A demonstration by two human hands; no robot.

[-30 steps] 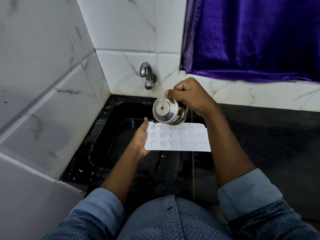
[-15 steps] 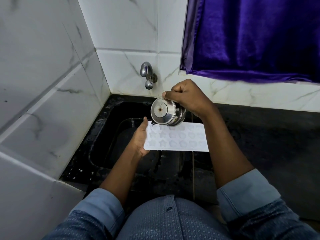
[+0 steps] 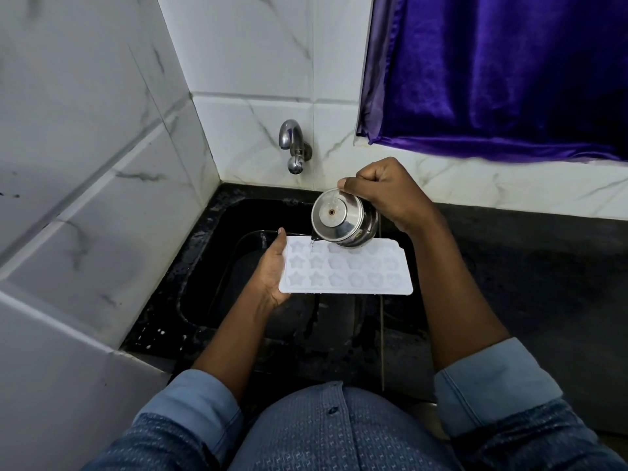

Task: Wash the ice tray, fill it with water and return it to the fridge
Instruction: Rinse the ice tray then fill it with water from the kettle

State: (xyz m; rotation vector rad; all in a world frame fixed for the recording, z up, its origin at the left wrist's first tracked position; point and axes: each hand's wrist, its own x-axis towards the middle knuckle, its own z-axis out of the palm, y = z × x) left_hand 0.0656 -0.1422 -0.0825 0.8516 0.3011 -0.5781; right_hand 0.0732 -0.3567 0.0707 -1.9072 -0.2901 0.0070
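Tipping a small steel pot (image 3: 339,220) over on its side, the person's right hand (image 3: 384,192) has its fingers curled tight round the rim, so the pot's round base faces up at me. A thin thread of water (image 3: 312,244) runs from its lower lip into the back row of the white ice tray (image 3: 350,273), near the left end. The tray is held about level over the black sink (image 3: 217,266). The left hand (image 3: 270,270) grips its left short edge, thumb along that edge and fingers hidden underneath. Its moulds are stars on the left and rounder shapes to the right; how much water sits in them I cannot tell. A steel tap (image 3: 292,144) sticks out of the tiled wall behind, and a purple curtain (image 3: 509,73) hangs above the dark counter (image 3: 526,266).
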